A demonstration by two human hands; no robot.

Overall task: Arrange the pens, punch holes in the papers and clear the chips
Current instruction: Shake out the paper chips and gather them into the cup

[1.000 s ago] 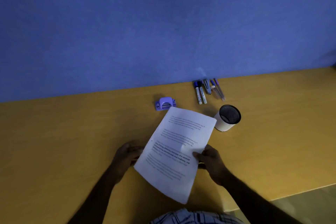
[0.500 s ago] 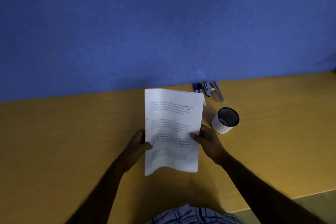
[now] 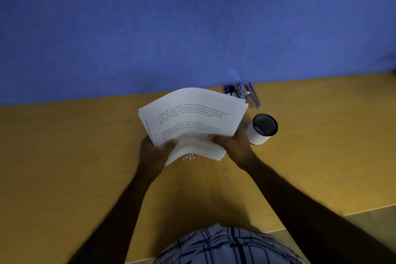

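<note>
Papers: a printed stack held above the yellow desk, its far end bowed upward.
Left hand: closed on the stack's near-left edge.
Right hand: closed on the near-right edge.
Chips: small pale dots lay on the desk just below the stack's near edge.
Pens: lay loose at the far edge, beside the mesh cup.
Risk: the sheets appeared fanned; a loosened grip could spill them, and any draught could scatter the chips.
</note>
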